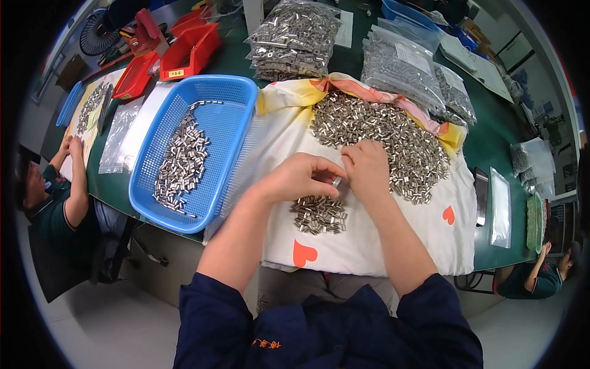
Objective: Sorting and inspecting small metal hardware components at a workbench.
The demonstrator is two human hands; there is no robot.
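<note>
My left hand (pixel 300 176) is closed, with a small metal cylinder (pixel 337 181) showing between its thumb and fingers. Close against it, my right hand (pixel 369 170) has its fingers bent together at the edge of a big pile of short metal cylinders (pixel 418 157); whatever they pinch is hidden. Below my left hand lies a smaller heap of the same cylinders (pixel 318 216). Both heaps rest on a white cloth (pixel 393 246) with red hearts and a yellow and pink border.
To the left stands a blue perforated basket (pixel 237 132) with more cylinders. Filled plastic bags (pixel 294 38) are stacked behind the cloth, and another bag pile (pixel 399 64) sits at right. Red bins (pixel 190 50) stand far left. A person (pixel 55 203) works at left, another (pixel 534 277) at right.
</note>
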